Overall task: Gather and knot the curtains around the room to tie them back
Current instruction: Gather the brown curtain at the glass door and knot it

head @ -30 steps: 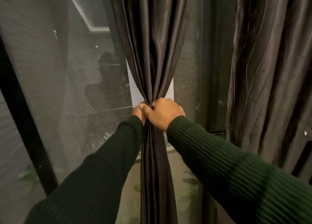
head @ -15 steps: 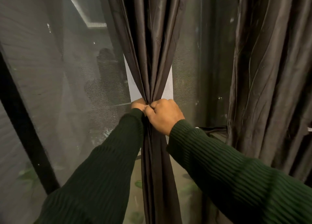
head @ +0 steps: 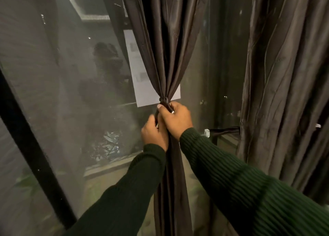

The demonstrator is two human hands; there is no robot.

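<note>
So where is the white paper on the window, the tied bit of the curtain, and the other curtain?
white paper (head: pixel 137 72): head view, on its bare left part.
tied bit (head: pixel 163 99): head view, on the dark band cinching the gathered curtain.
other curtain (head: pixel 284 75): head view, on its hanging folds.

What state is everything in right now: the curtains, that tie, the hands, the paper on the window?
Dark shiny middle curtain: gathered into a tight bunch.
Thin dark tie band: wrapped round the bunch.
Right hand: gripping the curtain just under the band.
Left hand: gripping the curtain lower down.
Dark curtain on the right: hanging loose.
White paper sheet: flat on the window, partly hidden.
</note>
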